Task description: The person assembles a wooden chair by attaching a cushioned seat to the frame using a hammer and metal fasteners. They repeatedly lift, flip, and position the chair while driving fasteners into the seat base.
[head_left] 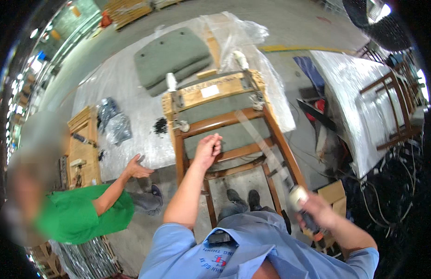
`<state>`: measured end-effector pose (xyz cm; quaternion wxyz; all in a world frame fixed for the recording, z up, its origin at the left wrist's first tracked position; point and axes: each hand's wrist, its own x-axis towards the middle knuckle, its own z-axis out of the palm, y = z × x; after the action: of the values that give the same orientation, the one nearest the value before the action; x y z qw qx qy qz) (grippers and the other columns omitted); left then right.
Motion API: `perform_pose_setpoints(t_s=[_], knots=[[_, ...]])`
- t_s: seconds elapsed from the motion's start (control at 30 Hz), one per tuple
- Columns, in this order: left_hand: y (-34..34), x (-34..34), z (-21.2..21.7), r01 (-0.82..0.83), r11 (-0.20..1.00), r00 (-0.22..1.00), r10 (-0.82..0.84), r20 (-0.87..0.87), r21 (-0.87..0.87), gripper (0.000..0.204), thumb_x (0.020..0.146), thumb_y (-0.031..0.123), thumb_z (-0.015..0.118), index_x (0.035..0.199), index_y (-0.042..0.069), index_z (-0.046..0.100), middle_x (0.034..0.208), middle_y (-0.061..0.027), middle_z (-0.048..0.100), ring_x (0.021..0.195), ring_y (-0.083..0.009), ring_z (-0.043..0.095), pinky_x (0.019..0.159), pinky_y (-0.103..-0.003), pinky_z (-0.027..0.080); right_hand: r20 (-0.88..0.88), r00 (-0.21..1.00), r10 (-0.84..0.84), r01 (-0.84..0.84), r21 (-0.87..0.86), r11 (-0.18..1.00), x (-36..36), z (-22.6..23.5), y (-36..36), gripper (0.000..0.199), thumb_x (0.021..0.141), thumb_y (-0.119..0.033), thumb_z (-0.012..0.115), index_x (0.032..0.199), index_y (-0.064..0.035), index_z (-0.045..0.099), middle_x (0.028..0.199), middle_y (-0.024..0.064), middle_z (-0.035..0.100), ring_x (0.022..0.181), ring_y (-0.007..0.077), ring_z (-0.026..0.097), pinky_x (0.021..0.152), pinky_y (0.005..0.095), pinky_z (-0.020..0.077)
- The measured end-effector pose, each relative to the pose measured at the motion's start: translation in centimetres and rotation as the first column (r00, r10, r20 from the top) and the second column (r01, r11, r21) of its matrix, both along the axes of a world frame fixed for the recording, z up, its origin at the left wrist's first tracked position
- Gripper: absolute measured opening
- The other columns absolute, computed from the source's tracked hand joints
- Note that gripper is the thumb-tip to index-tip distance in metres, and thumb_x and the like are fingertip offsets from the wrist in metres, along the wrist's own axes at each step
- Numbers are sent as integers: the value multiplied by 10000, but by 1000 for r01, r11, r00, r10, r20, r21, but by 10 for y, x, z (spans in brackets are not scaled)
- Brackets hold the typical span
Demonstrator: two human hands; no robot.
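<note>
White-nosed tool [297, 195] slants forward, leftward.

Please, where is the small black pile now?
In the head view, the pile lies left of centre on the plastic-covered table, between the plastic bags and the chair frame.

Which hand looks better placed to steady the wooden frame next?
Probably the left hand: it appears over the wooden frame, curled, with nothing visible in it. The right hand, toward the frame's right side, is wrapped around a blurred white-and-black tool.
</note>
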<state>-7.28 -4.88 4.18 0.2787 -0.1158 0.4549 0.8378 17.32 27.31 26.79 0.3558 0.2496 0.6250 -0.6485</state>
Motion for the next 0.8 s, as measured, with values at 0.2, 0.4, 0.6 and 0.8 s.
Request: perform_pose_setpoints(t_s=[0.2,0.4,0.6,0.8], knots=[[18,6,12,6,999,999,-9,52,51,256,1012,244,604,984,-11,610,711,8,517,609,-78,474,477,-209,338,40,986,160,-163,99,982,86,-81,-18,473,1019,-399,537,1324,-37,531,962,107,651,798,167,625,693,328,522],[29,15,17,74,994,997,-72,31,-76,231,1031,243,561,997,15,583,734,28,476,649,-77,439,527,-222,323,74,974,214,-212,-37,977,50,-116,-10,469,993,-425,559,1215,-12,538,774,75,613,484,144,540,421,292,443],[26,16,21,57,976,997,-45,63,-212,238,1020,257,589,979,23,604,715,37,462,638,-69,434,522,-216,304,-54,985,165,-173,-203,964,55,-201,9,396,1012,-361,570,1163,5,566,864,59,629,717,144,574,626,323,478],[33,17,20,-49,930,997,67,37,-363,219,1020,255,587,984,40,605,697,43,448,613,-66,417,513,-216,299,-250,943,219,-307,-397,865,8,-260,14,452,1012,-442,543,1111,-1,539,771,33,589,668,109,574,586,291,474]])
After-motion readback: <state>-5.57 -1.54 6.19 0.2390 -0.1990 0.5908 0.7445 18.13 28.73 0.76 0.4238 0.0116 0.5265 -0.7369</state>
